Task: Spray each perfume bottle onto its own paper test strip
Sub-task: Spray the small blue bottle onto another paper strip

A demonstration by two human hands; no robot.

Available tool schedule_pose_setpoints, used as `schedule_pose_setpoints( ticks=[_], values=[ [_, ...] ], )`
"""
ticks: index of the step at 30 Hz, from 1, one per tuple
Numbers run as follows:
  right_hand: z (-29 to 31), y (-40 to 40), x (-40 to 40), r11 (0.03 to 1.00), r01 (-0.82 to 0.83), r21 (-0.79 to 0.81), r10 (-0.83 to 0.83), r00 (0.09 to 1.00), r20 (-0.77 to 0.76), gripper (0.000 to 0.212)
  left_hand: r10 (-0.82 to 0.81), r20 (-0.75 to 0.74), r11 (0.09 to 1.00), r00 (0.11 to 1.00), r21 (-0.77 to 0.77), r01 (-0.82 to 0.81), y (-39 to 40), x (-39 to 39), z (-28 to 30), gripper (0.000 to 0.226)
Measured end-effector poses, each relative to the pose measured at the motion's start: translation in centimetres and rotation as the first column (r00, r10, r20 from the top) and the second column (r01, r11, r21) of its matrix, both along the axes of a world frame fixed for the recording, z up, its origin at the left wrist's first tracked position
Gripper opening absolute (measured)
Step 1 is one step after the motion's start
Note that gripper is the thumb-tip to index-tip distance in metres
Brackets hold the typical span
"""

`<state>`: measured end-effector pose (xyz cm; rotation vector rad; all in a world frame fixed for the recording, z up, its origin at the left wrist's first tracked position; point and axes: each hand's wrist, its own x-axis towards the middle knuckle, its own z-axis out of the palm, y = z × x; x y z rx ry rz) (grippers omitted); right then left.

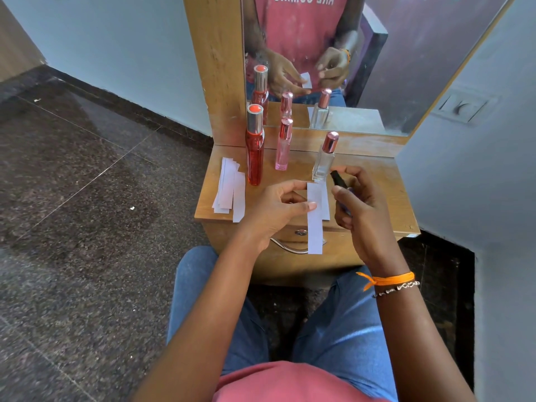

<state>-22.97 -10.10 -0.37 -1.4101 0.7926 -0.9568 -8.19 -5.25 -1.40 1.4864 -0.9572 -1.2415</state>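
My left hand (275, 211) pinches a white paper strip (315, 227) near its upper part, and the strip hangs down past the table's front edge. My right hand (358, 203) grips a small dark perfume bottle (338, 179), black top tilted toward the strip. Another strip (325, 204) lies on the table just behind the held one. On the wooden dressing table (385, 204) stand a tall red bottle (255, 150), a slim pink bottle (283, 146) and a clear bottle with a pink cap (324, 159).
A loose pile of white strips (229, 188) lies at the table's left front corner. A mirror (377, 53) rises behind the bottles. A drawer with a metal handle (287, 247) sits below the tabletop. Dark stone floor spreads to the left.
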Motion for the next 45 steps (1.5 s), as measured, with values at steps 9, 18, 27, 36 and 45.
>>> schedule_pose_setpoints(
  ticks=[9, 18, 27, 36, 45],
  values=[
    [-0.6, -0.8, -0.8, 0.964, -0.218, 0.151, 0.175, 0.952, 0.252, 0.027, 0.0, 0.027, 1.0, 1.0, -0.018, 0.0, -0.1, 0.2, -0.3, 0.027],
    [-0.9, -0.4, -0.4, 0.997, -0.076, -0.025, 0.076, 0.997, 0.003, 0.025, -0.006, 0.025, 0.999, 1.0, -0.031, 0.007, 0.0, 0.3, -0.3, 0.027],
    [-0.8, -0.3, 1.1, 0.847, 0.019, -0.531, -0.222, 0.921, -0.321, 0.02, -0.007, 0.011, 1.0, 1.0, -0.024, 0.007, 0.1, 0.1, -0.3, 0.032],
    [-0.7, -0.6, 1.8, 0.731, -0.093, -0.676, -0.323, 0.826, -0.462, 0.017, -0.02, -0.011, 0.999, 1.0, -0.041, 0.02, -0.1, -0.2, -0.3, 0.029],
    [-0.8, -1.0, 1.5, 0.736, -0.098, -0.67, -0.314, 0.827, -0.466, 0.015, -0.018, -0.001, 1.0, 1.0, -0.023, 0.018, 0.0, -0.2, -0.3, 0.029]
  ],
)
